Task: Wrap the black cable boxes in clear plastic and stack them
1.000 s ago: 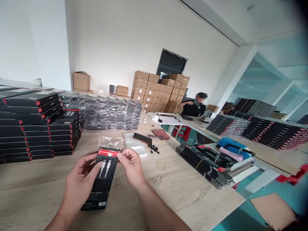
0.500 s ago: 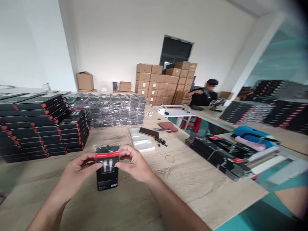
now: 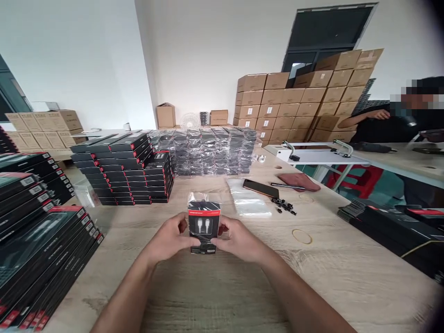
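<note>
Between my two hands, over the pale wood-grain worktop (image 3: 204, 291), is a narrow black card box with a red stripe and two white cable plugs pictured on its front (image 3: 204, 226); its upper end tilts away from me, and I cannot tell whether its lower edge touches the wood. My left grip (image 3: 169, 239) closes on one side of the box, thumb on the front face and fingers curled behind; my right grip (image 3: 238, 239) mirrors it on the other side, so the box is pinched from both flanks, the thumbs near its lower part. Crinkled clear plastic film (image 3: 199, 197) sticks up past the top end. I judge the box light and fairly stiff, but its faces could dent under a hard squeeze, and the film would feel slick and loose. The long side edges look the best hold, with thumbs flat and light pressure; the film alone would likely crumple or slide. To the right of it, apart from my hands, lie a flat stack of clear plastic sleeves (image 3: 250, 206), a scatter of small black pieces (image 3: 283, 204) and a thin yellow rubber band (image 3: 301, 237).
</note>
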